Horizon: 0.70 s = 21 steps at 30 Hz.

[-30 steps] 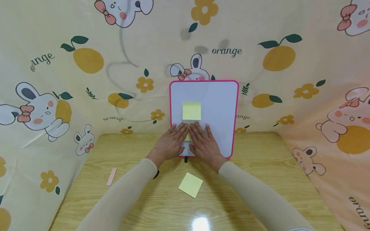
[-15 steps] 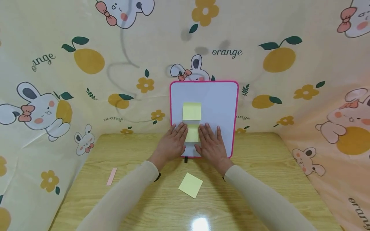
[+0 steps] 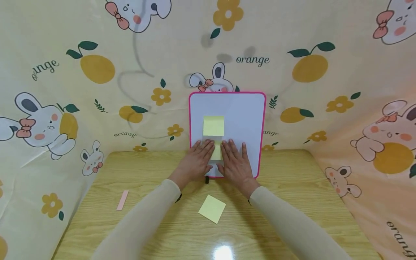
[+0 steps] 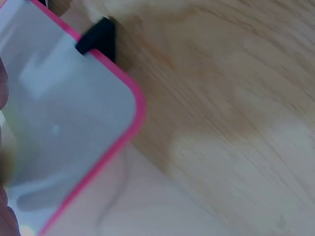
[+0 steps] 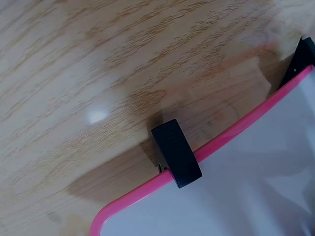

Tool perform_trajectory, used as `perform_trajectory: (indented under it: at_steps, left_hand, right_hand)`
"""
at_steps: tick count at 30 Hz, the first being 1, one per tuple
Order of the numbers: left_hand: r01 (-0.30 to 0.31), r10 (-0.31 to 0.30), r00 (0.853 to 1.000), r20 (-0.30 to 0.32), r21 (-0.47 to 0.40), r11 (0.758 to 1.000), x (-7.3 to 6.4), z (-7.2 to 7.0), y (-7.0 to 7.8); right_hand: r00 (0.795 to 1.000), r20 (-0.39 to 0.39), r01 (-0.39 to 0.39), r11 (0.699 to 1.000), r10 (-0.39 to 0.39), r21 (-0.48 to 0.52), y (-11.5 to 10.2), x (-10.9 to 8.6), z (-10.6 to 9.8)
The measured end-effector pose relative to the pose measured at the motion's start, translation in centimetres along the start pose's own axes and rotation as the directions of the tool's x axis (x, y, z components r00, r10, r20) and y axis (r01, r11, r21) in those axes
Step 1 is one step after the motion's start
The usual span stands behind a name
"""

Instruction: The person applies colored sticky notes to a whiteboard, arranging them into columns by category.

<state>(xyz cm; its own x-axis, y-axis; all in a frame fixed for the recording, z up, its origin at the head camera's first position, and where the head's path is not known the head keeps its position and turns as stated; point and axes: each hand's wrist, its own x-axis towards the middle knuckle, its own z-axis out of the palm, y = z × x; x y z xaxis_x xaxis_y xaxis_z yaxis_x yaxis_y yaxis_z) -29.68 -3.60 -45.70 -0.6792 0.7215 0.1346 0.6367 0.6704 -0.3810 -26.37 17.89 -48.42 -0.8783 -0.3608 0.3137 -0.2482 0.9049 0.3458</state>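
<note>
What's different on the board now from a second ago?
The right hand moved right, so more of the lower note shows. The left hand shifted slightly right too. Nothing was grabbed. The board, upper note, loose note and pink strip stayed put.

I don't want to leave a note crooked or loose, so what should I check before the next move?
1. Whiteboard standing up: ok.
2. Black clip on its bottom edge: ok.
3. Upper note on the board: ok.
4. Lower note fully stuck: cannot tell; left hand covers part.
5. Both hands clear of it: not ok; right hand is also at its edge.
6. Loose note on the table, uncovered: ok.
</note>
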Motion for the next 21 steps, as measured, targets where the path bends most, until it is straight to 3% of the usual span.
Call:
perform_trajectory:
  at_steps: [6,16,21]
  left_hand:
    - [0.002,-0.002,0.999,-0.035,-0.010,1.000,-1.7,0.8,-1.5]
    - [0.006,-0.006,1.000,-0.022,-0.001,1.000,-1.5,0.8,-0.8]
    - [0.001,0.000,0.999,-0.036,0.023,1.000,-1.6,1.1,-1.0]
  right_hand:
    - [1.000,0.007,0.009,1.000,-0.009,-0.007,-0.1,0.1,-0.1]
    - [0.990,-0.027,0.137,0.990,-0.137,0.013,-1.6,1.8,-0.5]
    - [0.996,-0.009,0.090,0.996,-0.090,0.016,-1.1,1.6,-0.5]
